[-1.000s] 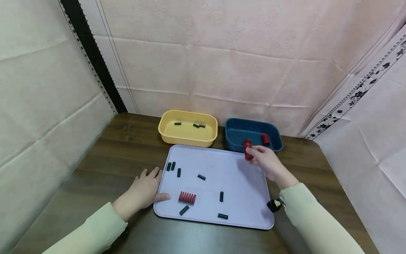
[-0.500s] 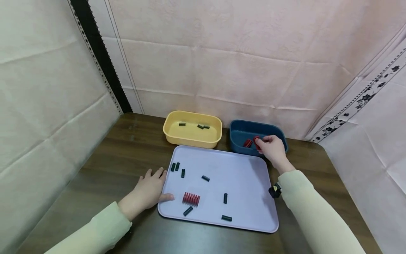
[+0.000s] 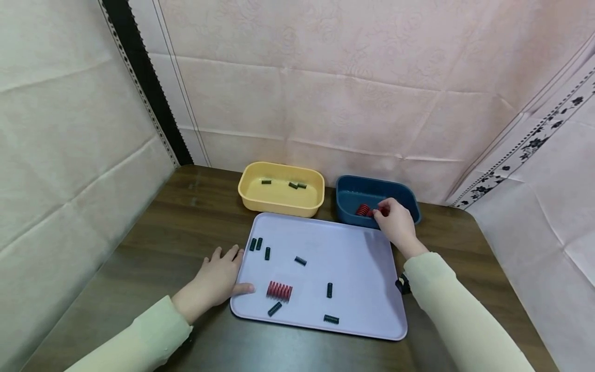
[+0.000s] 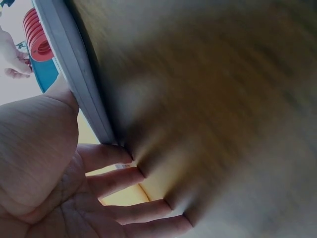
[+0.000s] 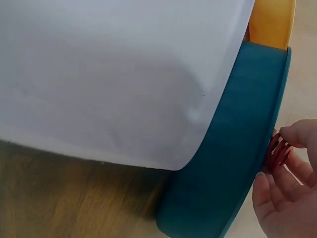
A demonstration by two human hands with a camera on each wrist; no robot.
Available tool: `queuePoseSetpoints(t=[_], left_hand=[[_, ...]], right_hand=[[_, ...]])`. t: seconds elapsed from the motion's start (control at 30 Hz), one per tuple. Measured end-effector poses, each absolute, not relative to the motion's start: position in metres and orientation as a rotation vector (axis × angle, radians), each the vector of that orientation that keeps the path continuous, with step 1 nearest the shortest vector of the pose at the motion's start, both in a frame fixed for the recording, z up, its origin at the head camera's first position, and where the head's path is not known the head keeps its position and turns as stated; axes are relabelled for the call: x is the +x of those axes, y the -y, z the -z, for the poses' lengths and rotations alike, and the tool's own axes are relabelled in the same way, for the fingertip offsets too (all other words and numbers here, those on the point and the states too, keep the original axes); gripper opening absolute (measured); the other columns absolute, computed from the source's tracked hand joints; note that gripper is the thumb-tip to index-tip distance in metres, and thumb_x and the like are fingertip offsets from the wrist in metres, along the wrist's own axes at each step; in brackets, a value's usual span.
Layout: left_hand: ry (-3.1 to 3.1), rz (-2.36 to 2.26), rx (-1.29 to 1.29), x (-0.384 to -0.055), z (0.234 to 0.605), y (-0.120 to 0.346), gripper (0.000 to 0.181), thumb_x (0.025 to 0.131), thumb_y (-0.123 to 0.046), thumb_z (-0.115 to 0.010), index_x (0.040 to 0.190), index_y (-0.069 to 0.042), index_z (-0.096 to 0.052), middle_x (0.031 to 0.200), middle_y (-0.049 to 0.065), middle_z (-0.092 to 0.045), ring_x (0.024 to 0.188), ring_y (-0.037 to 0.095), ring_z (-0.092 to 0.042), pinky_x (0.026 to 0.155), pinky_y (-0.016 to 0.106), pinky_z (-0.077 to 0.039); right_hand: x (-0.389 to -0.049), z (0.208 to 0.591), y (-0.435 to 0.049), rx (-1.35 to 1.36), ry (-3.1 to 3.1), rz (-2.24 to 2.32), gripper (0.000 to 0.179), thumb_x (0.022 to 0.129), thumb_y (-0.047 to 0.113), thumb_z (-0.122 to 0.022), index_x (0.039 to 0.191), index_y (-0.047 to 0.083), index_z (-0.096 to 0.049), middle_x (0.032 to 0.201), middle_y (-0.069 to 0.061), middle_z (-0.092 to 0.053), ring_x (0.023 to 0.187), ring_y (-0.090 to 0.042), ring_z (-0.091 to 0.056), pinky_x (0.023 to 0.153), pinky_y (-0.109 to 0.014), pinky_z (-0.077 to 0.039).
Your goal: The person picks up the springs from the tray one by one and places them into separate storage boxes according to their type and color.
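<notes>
My right hand (image 3: 397, 227) reaches over the near rim of the blue bin (image 3: 345, 206). In the right wrist view its thumb and fingers pinch a red coil spring (image 5: 278, 152) at the rim. Another red spring (image 3: 362, 210) lies in that bin, left of the fingers. My left hand (image 3: 215, 283) rests at the left edge of the white tray (image 3: 362, 268), fingers spread on the table and thumb over the rim. One large red spring (image 3: 279, 291) lies on the tray among several small dark green springs (image 3: 329, 290).
Left of the blue bin stands a yellow bin (image 3: 281, 206) with 3 small green springs (image 3: 293, 185) inside. Both bins stand behind the tray on a brown wooden table (image 3: 153, 243). Pale cloth (image 3: 325, 113) hangs around the back and sides.
My right hand has moved from above the tray's back edge into the blue bin, lowering the red spring it holds. The left hand keeps its place on the tray's edge.
</notes>
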State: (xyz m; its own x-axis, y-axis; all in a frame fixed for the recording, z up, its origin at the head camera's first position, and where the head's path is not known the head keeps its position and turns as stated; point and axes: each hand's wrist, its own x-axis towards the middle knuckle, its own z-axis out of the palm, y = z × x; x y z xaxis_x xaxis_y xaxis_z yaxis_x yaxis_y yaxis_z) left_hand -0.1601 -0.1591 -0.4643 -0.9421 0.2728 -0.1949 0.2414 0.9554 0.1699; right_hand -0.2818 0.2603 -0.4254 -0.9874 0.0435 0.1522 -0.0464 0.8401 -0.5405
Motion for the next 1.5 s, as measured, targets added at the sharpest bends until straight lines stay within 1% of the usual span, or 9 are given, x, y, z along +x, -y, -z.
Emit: queuePoseSetpoints(t=[0.1,0.2,0.33,0.47,0.67,0.8,0.97,1.23,1.5], left_hand=[[-2.893,-0.212,0.39,-0.16,0.466,0.159,0.096,0.078,-0.066,-0.066,0.14,0.005,-0.045,0.144,0.028,-0.04,0.125,0.059,-0.035,0.091,0.071,-0.035],[-2.894,-0.219,0.388,-0.161,0.467,0.158,0.097,0.077,-0.066,-0.066,0.141,0.005,-0.045,0.145,0.028,-0.039,0.126,0.059,-0.035,0.091,0.071,-0.035],[-2.901,-0.227,0.386,-0.161,0.468,0.159,0.097,0.077,-0.065,-0.067,0.14,0.005,-0.045,0.144,0.028,-0.04,0.125,0.059,-0.035,0.091,0.072,-0.035],[-2.905,-0.222,0.389,-0.16,0.467,0.16,0.097,0.077,-0.066,-0.066,0.139,0.005,-0.046,0.144,0.028,-0.04,0.125,0.059,-0.035,0.09,0.072,-0.035],[-2.901,-0.218,0.387,-0.16,0.464,0.16,0.096,0.077,-0.065,-0.066,0.14,0.005,-0.046,0.144,0.028,-0.04,0.125,0.059,-0.035,0.091,0.071,-0.035],[-2.898,-0.226,0.382,-0.159,0.463,0.159,0.096,0.077,-0.065,-0.067,0.14,0.005,-0.046,0.144,0.028,-0.04,0.125,0.059,-0.035,0.091,0.071,-0.035],[-2.897,-0.236,0.375,-0.159,0.463,0.159,0.096,0.077,-0.065,-0.068,0.14,0.005,-0.045,0.144,0.028,-0.04,0.125,0.059,-0.035,0.092,0.071,-0.034],[-2.896,-0.221,0.396,-0.16,0.464,0.156,0.096,0.077,-0.065,-0.067,0.14,0.005,-0.046,0.143,0.028,-0.041,0.125,0.059,-0.036,0.091,0.071,-0.036],[-2.922,-0.241,0.405,-0.159,0.464,0.158,0.095,0.077,-0.063,-0.069,0.138,0.007,-0.047,0.142,0.029,-0.042,0.123,0.06,-0.037,0.09,0.072,-0.036]], right_hand=[[-0.281,0.426,-0.261,0.004,2.845,-0.853,0.032,0.096,0.022,-0.061,0.12,0.002,-0.056,0.111,-0.017,-0.063,0.095,-0.031,-0.058,0.083,-0.047,-0.049],[-0.28,0.426,-0.261,-0.002,2.811,-0.874,0.031,0.096,0.02,-0.059,0.121,0.002,-0.056,0.115,-0.018,-0.06,0.102,-0.033,-0.056,0.087,-0.05,-0.047],[-0.277,0.427,-0.258,0.061,2.747,-0.89,0.027,0.095,0.016,-0.058,0.118,0.001,-0.06,0.115,-0.019,-0.057,0.106,-0.035,-0.051,0.09,-0.052,-0.043],[-0.269,0.429,-0.245,0.211,2.73,-0.911,0.024,0.093,0.014,-0.062,0.113,0.001,-0.063,0.11,-0.015,-0.059,0.101,-0.031,-0.054,0.087,-0.049,-0.045],[-0.25,0.433,-0.208,0.471,2.875,-0.98,0.027,0.091,0.016,-0.067,0.115,0.004,-0.063,0.106,-0.007,-0.064,0.092,-0.021,-0.06,0.079,-0.039,-0.053],[-0.235,0.436,-0.182,0.589,3.015,-1.051,0.028,0.09,0.022,-0.07,0.114,0.008,-0.064,0.1,0.0,-0.066,0.087,-0.016,-0.061,0.073,-0.033,-0.053],[-0.223,0.444,-0.154,0.701,3.156,-1.188,0.031,0.088,0.031,-0.073,0.111,0.012,-0.065,0.093,0.005,-0.064,0.085,-0.014,-0.058,0.073,-0.031,-0.051],[-0.222,0.454,-0.139,0.711,3.31,-1.232,0.037,0.082,0.038,-0.077,0.106,0.013,-0.064,0.09,0.003,-0.062,0.083,-0.015,-0.056,0.073,-0.032,-0.048],[-0.231,0.454,-0.132,0.627,3.384,-1.231,0.028,0.08,0.037,-0.079,0.095,0.016,-0.067,0.086,0.002,-0.063,0.083,-0.016,-0.055,0.075,-0.033,-0.046]])
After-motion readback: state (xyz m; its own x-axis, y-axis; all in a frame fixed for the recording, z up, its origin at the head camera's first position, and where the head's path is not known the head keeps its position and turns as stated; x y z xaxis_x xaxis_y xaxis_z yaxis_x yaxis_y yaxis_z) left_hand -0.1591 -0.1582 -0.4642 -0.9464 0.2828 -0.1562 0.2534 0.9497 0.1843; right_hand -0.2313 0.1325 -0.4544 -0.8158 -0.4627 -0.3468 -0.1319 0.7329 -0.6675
